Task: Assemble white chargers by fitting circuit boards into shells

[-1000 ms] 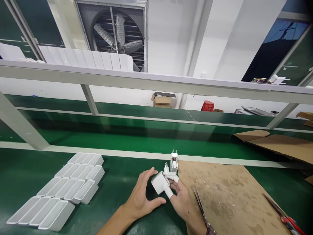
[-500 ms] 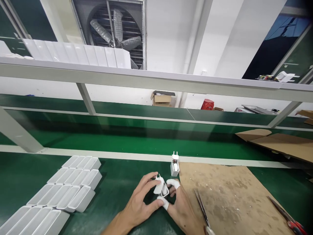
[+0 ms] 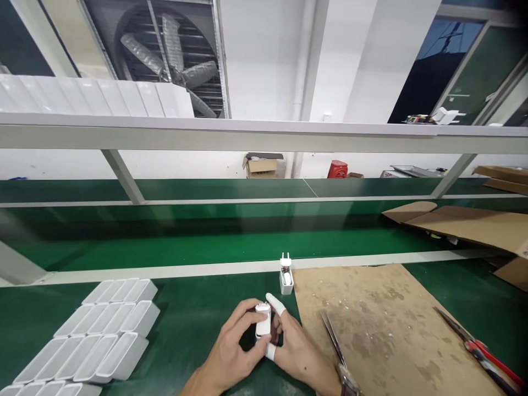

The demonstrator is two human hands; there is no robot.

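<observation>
A white plug-type power adapter (image 3: 263, 324) is between my two hands, low in the middle of the view, its prongs pointing away from me. My left hand (image 3: 237, 338) grips it with thumb and fingers from the left side. At its right, my right hand (image 3: 295, 341) has white finger covers on thumb and index finger. That thumb is at the adapter's near end, the index finger is raised off it, and the other fingers curl against its side, partly hidden. Just beyond stands another adapter (image 3: 286, 275), its housing open with parts showing inside and the pronged piece at its top.
Rows of white open housings (image 3: 105, 324) lie at the left. Tweezers (image 3: 335, 338) rest on a stained cardboard sheet (image 3: 371, 313) at the right, with red-handled scissors (image 3: 474, 344) at its edge. A metal shelf rail (image 3: 231, 137) crosses above the green bench (image 3: 190, 313).
The adapter's pronged piece was tilted out of the housing and now lies in line with it. My right index finger has lifted away. The view has turned slightly right.
</observation>
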